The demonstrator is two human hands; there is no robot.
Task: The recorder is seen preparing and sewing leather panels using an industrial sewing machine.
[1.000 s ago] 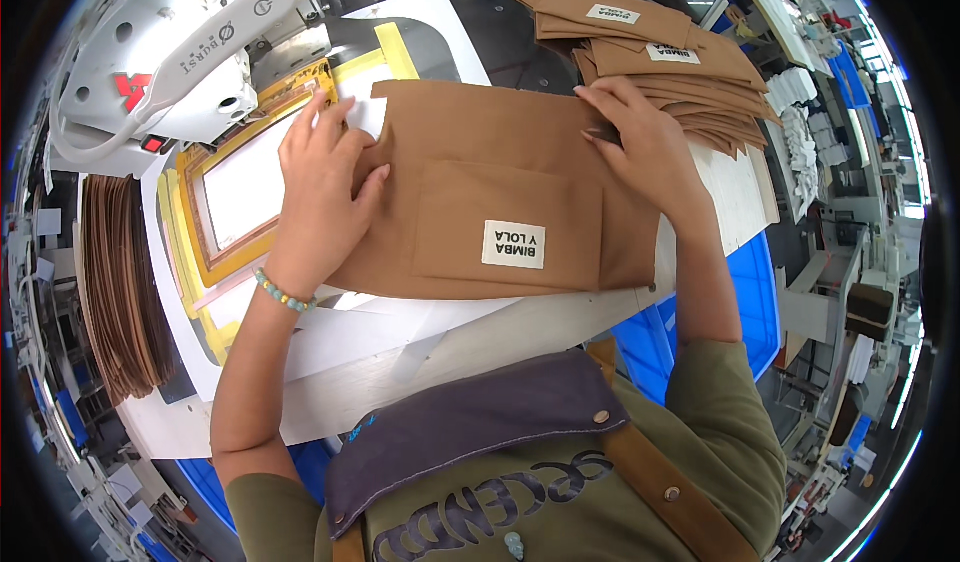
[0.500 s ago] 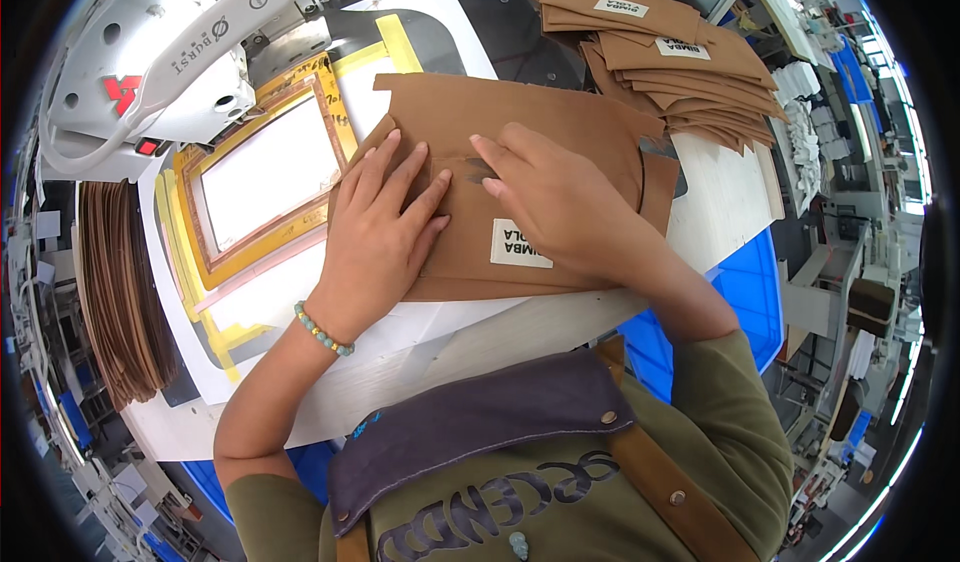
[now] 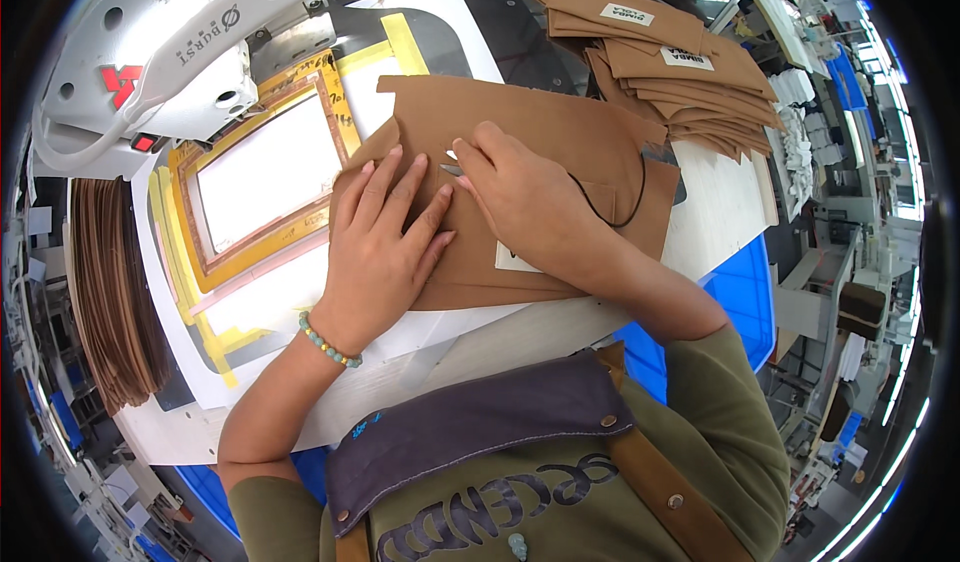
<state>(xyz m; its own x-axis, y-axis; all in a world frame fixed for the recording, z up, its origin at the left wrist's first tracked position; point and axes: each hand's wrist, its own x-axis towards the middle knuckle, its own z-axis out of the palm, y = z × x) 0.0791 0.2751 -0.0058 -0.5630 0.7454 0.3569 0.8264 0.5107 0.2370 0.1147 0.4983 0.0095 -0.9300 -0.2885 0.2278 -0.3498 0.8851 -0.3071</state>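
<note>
A brown fabric panel (image 3: 520, 112), with a pocket-like piece and a white label (image 3: 508, 258) on it, lies before me on the work table. My left hand (image 3: 385, 232) rests flat on its left part, fingers spread, beside a folded-over edge. My right hand (image 3: 530, 197) is closed around small thread snips (image 3: 451, 170). Their pale metal tips show just right of my left fingertips, close to the cloth; the rest is hidden in the palm. A black cord (image 3: 638, 197) loops out from behind my right hand across the panel.
A yellow-taped frame (image 3: 190, 227) stands left, under a white machine head (image 3: 110, 52). Brown panels (image 3: 115, 302) are stacked at the far left, and labelled brown pieces (image 3: 690, 82) at the back right. A blue bin (image 3: 742, 302) sits below the table's right edge.
My right hand has shifted slightly left, bringing the snips' tips into view near my left fingers. More of the black cord now shows, and the label is more covered.
</note>
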